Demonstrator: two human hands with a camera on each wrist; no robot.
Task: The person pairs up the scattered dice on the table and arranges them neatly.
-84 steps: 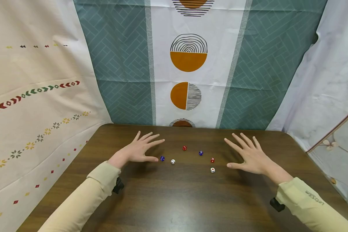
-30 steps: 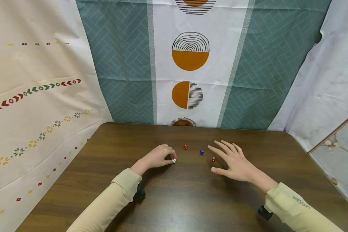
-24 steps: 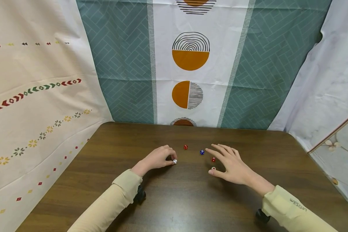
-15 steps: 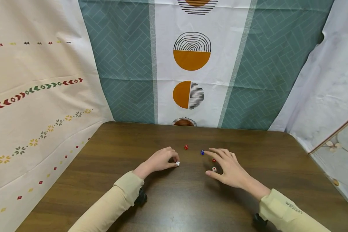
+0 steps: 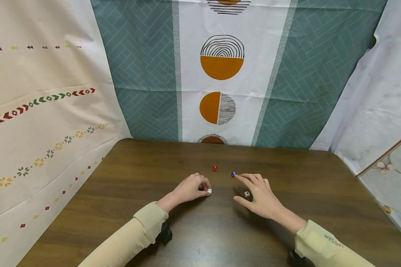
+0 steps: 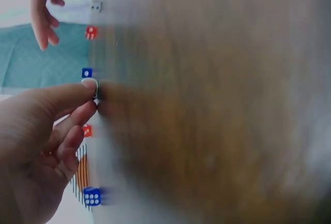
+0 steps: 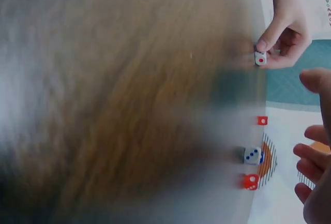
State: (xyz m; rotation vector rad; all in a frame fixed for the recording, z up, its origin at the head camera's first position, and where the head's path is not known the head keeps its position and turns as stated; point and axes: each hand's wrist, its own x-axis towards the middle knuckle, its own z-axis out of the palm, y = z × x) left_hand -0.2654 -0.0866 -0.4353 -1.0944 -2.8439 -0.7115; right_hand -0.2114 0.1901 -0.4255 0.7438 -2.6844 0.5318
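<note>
My left hand [image 5: 191, 187] pinches a white die [image 5: 209, 191] between thumb and fingertips, low over the wooden table. The left wrist view shows a blue die [image 6: 92, 196] beside that hand; from the head it is largely hidden. My right hand [image 5: 258, 196] hovers with fingers apart and holds nothing. Its index fingertip overlaps the edge of another blue die [image 5: 233, 174]. A second white die [image 5: 247, 194] shows between its thumb and index finger. A red die [image 7: 251, 181] stands near this hand in the right wrist view, hidden under the fingers from above.
Another red die [image 5: 215, 168] lies farther back, between the two hands. The brown table [image 5: 200, 237] ends at a patterned curtain [image 5: 147, 74] behind, with pale cloths [image 5: 46, 111] at left and right.
My left hand has come in from the left, taken the white die and carried it a little right and nearer. My right hand has moved left over the red and white dice.
</note>
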